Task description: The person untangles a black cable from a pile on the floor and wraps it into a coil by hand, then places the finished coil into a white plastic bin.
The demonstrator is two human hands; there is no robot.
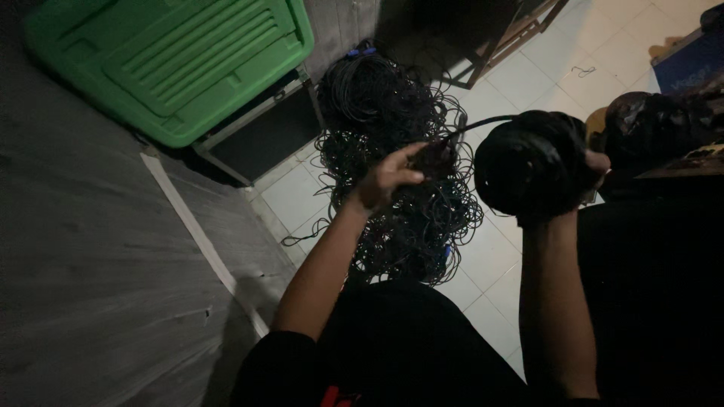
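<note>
Both hands raised: left hand (388,181) pinches black cable (483,122), right hand (592,177) grips coil (528,162).

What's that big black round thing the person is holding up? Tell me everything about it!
It is a coil of black cable, wound into a thick round bundle with a dark hollow in the middle. It looks like thin rubbery wire. The right hand grips its far side and holds it up above the tiled floor. One strand runs from its top to the left hand, which pinches it. Below lies a loose tangled cable pile.
</note>
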